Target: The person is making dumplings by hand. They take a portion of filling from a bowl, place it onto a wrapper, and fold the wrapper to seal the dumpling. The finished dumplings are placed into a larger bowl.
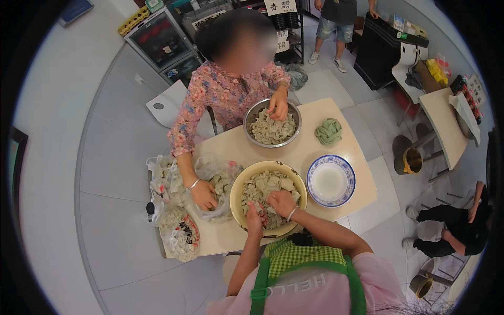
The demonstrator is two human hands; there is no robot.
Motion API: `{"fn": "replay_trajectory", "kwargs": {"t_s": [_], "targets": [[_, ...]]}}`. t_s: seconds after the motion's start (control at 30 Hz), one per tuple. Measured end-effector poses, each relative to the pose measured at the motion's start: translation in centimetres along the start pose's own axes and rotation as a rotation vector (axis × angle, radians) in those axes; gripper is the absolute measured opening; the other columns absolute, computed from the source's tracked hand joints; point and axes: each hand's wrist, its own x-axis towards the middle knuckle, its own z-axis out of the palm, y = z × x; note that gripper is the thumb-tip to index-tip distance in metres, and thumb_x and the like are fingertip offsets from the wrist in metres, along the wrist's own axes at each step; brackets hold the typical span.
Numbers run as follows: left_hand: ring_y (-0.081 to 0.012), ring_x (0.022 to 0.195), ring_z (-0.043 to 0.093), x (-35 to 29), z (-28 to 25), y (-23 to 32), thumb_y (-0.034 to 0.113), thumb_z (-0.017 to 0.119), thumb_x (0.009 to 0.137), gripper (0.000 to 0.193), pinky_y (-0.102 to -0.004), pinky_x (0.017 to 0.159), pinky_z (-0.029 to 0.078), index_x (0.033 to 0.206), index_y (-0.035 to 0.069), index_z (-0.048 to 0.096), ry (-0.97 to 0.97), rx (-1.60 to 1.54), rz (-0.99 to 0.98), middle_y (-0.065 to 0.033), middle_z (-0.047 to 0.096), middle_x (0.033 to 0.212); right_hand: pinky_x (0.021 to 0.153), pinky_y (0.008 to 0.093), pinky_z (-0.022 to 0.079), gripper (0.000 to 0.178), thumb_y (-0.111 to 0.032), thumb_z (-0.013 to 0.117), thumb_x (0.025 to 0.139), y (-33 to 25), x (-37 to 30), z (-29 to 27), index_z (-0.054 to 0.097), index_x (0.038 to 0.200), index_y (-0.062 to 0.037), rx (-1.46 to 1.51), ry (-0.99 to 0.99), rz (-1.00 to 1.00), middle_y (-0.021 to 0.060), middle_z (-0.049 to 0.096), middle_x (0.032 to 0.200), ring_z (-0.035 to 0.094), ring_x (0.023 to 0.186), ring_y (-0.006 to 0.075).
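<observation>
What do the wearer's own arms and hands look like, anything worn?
Both forearms are bare, with no gloves on the left hand or the right hand. A pale bangle circles the right wrist. Short pink sleeves end above the elbow, and a green apron strap crosses a green checked collar.

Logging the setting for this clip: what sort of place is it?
Probably a small eatery or food shop. Two people sort food in big bowls at a dining table; a glass-door fridge with egg trays on top and more tables stand around.
</observation>
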Motion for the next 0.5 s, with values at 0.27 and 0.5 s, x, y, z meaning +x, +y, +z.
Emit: {"fn": "replay_trajectory", "kwargs": {"t_s": [0.27,0.5], "targets": [[-0.0103,0.050,0.037,1.2,-1.0,0.0,0.049,0.026,0.089,0.048,-0.0244,0.046,0.031,0.079,0.007,0.048,-0.163,0.482,0.043,0.0008,0.042,0.057,0.063,0.0421,0.044,0.018,-0.018,0.048,0.080,-2.1,-0.7,0.2,0.048,0.084,-0.0005,-0.282,-0.107,-0.160,0.0199,0.055,0.084,0.055,0.074,0.0356],[-0.0109,0.055,0.044,1.9,-1.2,-0.8,0.027,0.038,0.090,0.026,-0.0260,0.048,0.036,0.083,0.004,0.047,-0.138,0.398,0.395,-0.0023,0.046,0.062,0.057,0.0389,0.042,0.025,-0.026,0.053,0.076,-2.2,-1.1,-0.7,0.049,0.077,-0.0012,0.111,-0.050,-0.118,0.0180,0.054,0.070,0.055,0.067,0.0346]]}}
